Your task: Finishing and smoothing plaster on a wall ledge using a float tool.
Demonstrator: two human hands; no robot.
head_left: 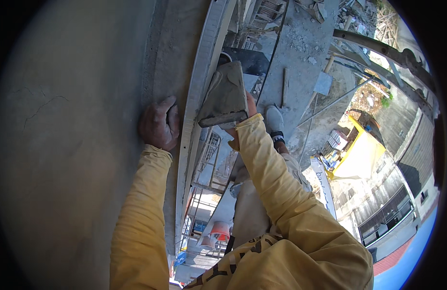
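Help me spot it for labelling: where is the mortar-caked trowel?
In the head view, the trowel sits above centre, held in the right hand, right of the long metal straightedge that the left hand presses against the grey wall.

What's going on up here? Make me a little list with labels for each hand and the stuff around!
place: high on a scaffold beside a grey plastered wall
left hand: pressed flat on the wall, next to the straightedge
right hand: holds a mortar board against the straightedge
mortar board: caked with grey mortar
sleeves: yellow
foot: on a plank
below: orange bucket, yellow roof
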